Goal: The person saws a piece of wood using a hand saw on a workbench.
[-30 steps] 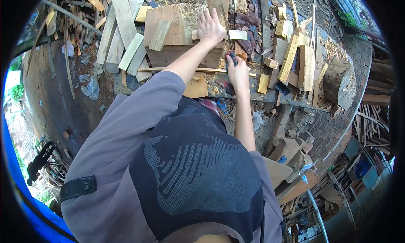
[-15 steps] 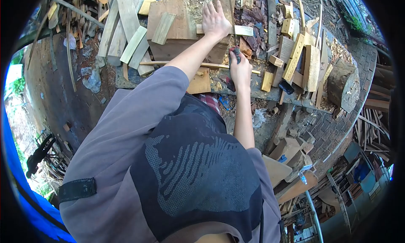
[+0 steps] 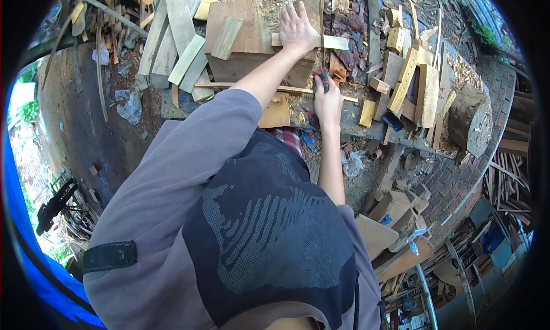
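My left hand (image 3: 298, 31) lies flat with fingers spread, pressing a pale wood strip (image 3: 337, 42) onto a large wood block (image 3: 243, 20). My right hand (image 3: 328, 105) is wrapped around the dark and red handle of a saw (image 3: 322, 35). The saw's thin blade is seen nearly edge-on, pointing away from me, and crosses the strip just right of my left hand. Whether the teeth have cut into the strip is too small to tell. A short wood offcut (image 3: 227, 38) rests on the block, left of my left hand.
Boards (image 3: 176, 26) lean at the left. To the right lie a yellow wood bar with holes (image 3: 404, 81), more wood pieces and a black object (image 3: 393, 121). A log (image 3: 470, 115) stands at the far right. Bark scraps (image 3: 352, 23) lie beyond the saw.
My right hand and the saw have come slightly nearer to me relative to the strip. My left hand stays on the strip. The whole view has shifted a little.
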